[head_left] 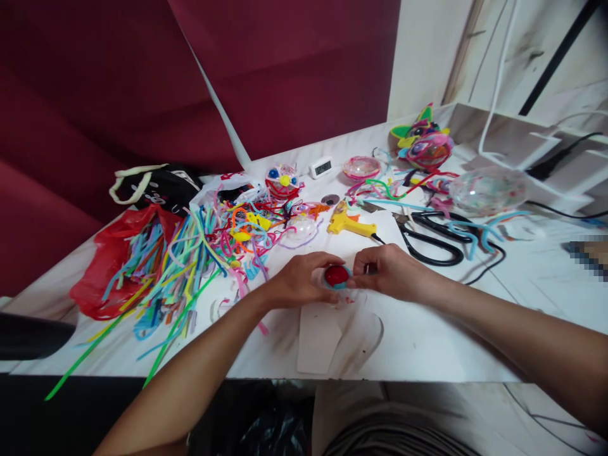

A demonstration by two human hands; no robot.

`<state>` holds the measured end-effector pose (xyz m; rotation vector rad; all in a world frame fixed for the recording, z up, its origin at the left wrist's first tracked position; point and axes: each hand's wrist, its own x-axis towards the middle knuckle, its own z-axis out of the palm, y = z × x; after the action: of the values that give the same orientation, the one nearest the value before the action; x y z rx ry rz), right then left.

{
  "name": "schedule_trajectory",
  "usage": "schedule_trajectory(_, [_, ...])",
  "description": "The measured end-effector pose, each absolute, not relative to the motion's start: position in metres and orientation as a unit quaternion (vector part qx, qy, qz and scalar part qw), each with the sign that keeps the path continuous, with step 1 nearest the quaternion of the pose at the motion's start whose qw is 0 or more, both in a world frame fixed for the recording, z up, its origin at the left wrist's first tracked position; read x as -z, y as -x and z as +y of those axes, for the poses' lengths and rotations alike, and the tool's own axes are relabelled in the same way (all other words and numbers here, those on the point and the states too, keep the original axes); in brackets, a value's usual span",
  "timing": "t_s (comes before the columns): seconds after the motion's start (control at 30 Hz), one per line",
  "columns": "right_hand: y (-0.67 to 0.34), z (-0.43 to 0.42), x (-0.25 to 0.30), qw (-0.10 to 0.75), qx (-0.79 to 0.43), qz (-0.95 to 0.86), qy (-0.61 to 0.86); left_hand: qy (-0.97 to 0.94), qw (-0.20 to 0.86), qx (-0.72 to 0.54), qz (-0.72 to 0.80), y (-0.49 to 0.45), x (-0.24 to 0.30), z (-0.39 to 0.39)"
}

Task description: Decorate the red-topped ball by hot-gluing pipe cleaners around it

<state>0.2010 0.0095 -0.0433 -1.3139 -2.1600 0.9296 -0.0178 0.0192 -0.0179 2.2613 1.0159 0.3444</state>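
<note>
"What are the containers holding?"

"On the left, a red plastic bag [102, 253] is lying open, and a thick bundle of coloured fuzzy strips [187, 259] is spilling out of it, to the right and towards the near edge of the white table [437, 354]. Farther back, a white plastic bag [213, 190] is gaping, with something dark showing inside that I can't make out. A black pouch [164, 185] with cream handles is resting behind the red bag. On the far side, a clear bowl [362, 168] with a pink rim is sitting near the middle, and a larger clear vessel [489, 190] is lying to its right."

"And the hands — how are they posed?"

"Both forearms are reaching in from the near side and converging. The left hand [304, 278] is curving its thumb and fingers around a small red dome [336, 275] with a pale blue rim, gripping it from the left. The right hand [389, 272] is bending its fingers inward at the dome's right edge; whether they're pinching it, I can't tell."

"So where is the dome sitting?"

"Between the two hands, nesting inside the left one's curve. A yellow glue gun [349, 223] is lying just beyond it, and black-handled scissors [434, 246] are lying farther right."
</note>
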Motion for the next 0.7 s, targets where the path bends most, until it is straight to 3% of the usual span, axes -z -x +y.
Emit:
schedule_trajectory(0.1, [-0.200,0.004,0.042,0.219,-0.317,-0.792,0.474,-0.848,0.381,-0.107,0.353,0.020,0.010,0.026])
schedule_trajectory(0.27, [-0.202,0.003,0.042,0.207,-0.315,-0.806,0.456,-0.878,0.298,-0.075,0.368,0.018,0.008,0.016])
schedule_trajectory(0.47, [-0.207,0.006,0.041,0.181,-0.317,-0.823,0.434,-0.887,0.250,-0.165,0.350,0.018,0.024,0.004])
schedule_trajectory(0.7, [-0.211,0.007,0.040,0.163,-0.262,-0.872,0.380,-0.890,0.245,-0.176,0.342,0.022,0.030,0.003])
